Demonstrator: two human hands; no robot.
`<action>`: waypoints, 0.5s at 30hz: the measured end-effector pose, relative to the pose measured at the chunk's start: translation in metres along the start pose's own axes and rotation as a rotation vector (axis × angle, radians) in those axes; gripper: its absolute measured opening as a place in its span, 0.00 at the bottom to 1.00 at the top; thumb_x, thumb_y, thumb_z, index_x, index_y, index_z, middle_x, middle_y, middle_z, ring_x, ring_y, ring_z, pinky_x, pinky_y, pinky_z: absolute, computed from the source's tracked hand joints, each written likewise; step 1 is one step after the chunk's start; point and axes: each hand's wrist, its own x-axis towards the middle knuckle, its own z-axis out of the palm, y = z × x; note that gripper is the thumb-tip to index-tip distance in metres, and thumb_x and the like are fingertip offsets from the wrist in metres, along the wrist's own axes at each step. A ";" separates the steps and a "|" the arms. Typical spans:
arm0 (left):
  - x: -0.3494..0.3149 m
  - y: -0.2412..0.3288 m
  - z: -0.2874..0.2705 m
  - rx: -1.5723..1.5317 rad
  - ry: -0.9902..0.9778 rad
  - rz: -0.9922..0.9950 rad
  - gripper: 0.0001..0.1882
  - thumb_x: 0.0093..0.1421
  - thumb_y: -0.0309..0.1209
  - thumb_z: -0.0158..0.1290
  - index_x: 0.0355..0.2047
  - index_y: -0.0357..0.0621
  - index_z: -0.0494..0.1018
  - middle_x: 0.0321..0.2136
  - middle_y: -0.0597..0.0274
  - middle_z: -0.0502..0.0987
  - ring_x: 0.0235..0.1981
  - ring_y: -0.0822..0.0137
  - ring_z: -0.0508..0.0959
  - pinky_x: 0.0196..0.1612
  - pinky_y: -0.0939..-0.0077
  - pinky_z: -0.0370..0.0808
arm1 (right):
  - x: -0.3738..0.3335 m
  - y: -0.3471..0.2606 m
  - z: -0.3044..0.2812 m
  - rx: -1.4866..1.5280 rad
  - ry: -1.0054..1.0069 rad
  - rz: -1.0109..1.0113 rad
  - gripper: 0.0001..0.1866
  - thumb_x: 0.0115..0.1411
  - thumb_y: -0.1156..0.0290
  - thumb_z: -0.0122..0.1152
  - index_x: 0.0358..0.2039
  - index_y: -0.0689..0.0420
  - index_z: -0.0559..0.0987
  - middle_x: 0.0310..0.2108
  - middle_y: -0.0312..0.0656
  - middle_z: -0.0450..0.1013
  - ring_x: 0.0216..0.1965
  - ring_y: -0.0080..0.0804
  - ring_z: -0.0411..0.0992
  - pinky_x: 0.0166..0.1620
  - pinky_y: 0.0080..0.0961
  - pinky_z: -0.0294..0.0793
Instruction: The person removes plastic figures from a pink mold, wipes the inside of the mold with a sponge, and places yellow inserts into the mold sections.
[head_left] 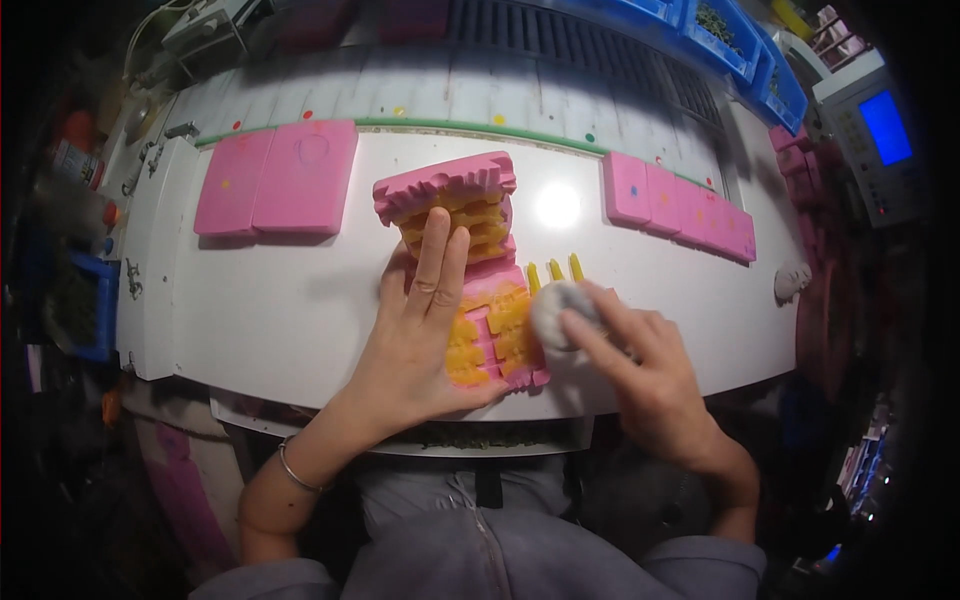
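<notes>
A pink rubber mold (483, 268) lies spread apart in the middle of the white table. Its inner faces are orange-yellow and ridged, and one half is raised. My left hand (412, 335) holds it, two fingers stretched against the raised half and the thumb along the near edge. In my right hand (650, 370) is a round white-and-grey pad (556, 318), pinched by the fingers just right of the mold. The right hand is slightly blurred. Several thin yellow sticks (555, 269) lie beside the mold, just beyond the pad.
Two large pink blocks (275, 180) lie at the left of the white table (270, 300). A row of smaller pink blocks (680, 208) is at the right. A blue-screened device (880, 130) stands far right, with blue bins (725, 35) behind.
</notes>
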 end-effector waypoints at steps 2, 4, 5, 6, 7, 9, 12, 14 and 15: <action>-0.002 -0.003 0.003 0.027 0.010 0.017 0.65 0.31 0.41 0.68 0.65 0.40 0.38 0.65 0.46 0.38 0.57 0.39 0.55 0.58 0.53 0.56 | 0.003 -0.009 0.004 -0.033 -0.007 -0.059 0.31 0.44 0.80 0.56 0.53 0.54 0.71 0.56 0.48 0.63 0.40 0.37 0.68 0.44 0.29 0.66; 0.002 -0.001 0.002 0.011 -0.012 0.023 0.65 0.32 0.41 0.68 0.65 0.40 0.37 0.65 0.43 0.36 0.59 0.40 0.53 0.58 0.55 0.56 | 0.002 -0.014 0.003 -0.201 0.141 -0.185 0.27 0.47 0.76 0.54 0.52 0.54 0.72 0.57 0.46 0.62 0.37 0.34 0.66 0.42 0.28 0.65; 0.003 0.000 0.003 0.004 -0.038 0.034 0.66 0.33 0.41 0.68 0.65 0.40 0.36 0.65 0.41 0.34 0.61 0.41 0.51 0.59 0.58 0.56 | -0.002 -0.016 0.008 -0.204 0.131 -0.188 0.27 0.47 0.76 0.54 0.52 0.54 0.72 0.57 0.46 0.62 0.37 0.34 0.66 0.42 0.28 0.65; 0.002 0.000 0.002 0.002 -0.034 0.031 0.66 0.33 0.41 0.68 0.65 0.40 0.36 0.65 0.41 0.34 0.61 0.41 0.51 0.59 0.58 0.56 | -0.006 -0.017 0.017 -0.265 0.020 -0.201 0.26 0.47 0.75 0.54 0.51 0.55 0.72 0.56 0.46 0.62 0.36 0.33 0.65 0.41 0.28 0.64; 0.002 0.002 0.001 0.004 -0.026 0.033 0.65 0.33 0.41 0.68 0.65 0.40 0.36 0.65 0.42 0.35 0.60 0.42 0.52 0.58 0.58 0.56 | -0.006 -0.019 0.021 -0.327 -0.092 -0.212 0.26 0.48 0.74 0.54 0.51 0.56 0.72 0.56 0.45 0.63 0.35 0.33 0.64 0.40 0.28 0.64; 0.001 0.001 0.000 0.006 -0.016 0.036 0.65 0.33 0.40 0.68 0.65 0.40 0.37 0.65 0.43 0.35 0.60 0.42 0.53 0.58 0.59 0.56 | -0.001 -0.019 0.010 -0.373 -0.117 -0.237 0.26 0.48 0.72 0.53 0.51 0.56 0.72 0.56 0.44 0.64 0.34 0.33 0.64 0.39 0.28 0.64; -0.001 -0.002 0.000 0.001 -0.016 0.034 0.65 0.32 0.40 0.68 0.65 0.40 0.38 0.65 0.44 0.35 0.58 0.42 0.55 0.58 0.58 0.57 | 0.008 -0.017 0.000 -0.195 -0.109 -0.187 0.27 0.47 0.72 0.53 0.52 0.56 0.71 0.56 0.43 0.63 0.35 0.33 0.64 0.41 0.28 0.63; -0.001 0.001 0.002 0.002 -0.042 0.019 0.64 0.32 0.40 0.68 0.65 0.41 0.39 0.65 0.46 0.36 0.56 0.42 0.56 0.58 0.57 0.58 | 0.009 -0.016 0.004 -0.251 -0.103 -0.208 0.27 0.47 0.72 0.53 0.52 0.56 0.71 0.56 0.43 0.63 0.35 0.33 0.64 0.42 0.28 0.63; -0.001 0.000 0.001 0.001 -0.037 0.015 0.64 0.32 0.40 0.68 0.65 0.41 0.39 0.65 0.46 0.36 0.56 0.42 0.56 0.58 0.57 0.58 | 0.009 -0.015 0.012 -0.296 -0.091 -0.221 0.27 0.47 0.72 0.53 0.52 0.55 0.71 0.56 0.43 0.63 0.35 0.33 0.64 0.42 0.29 0.63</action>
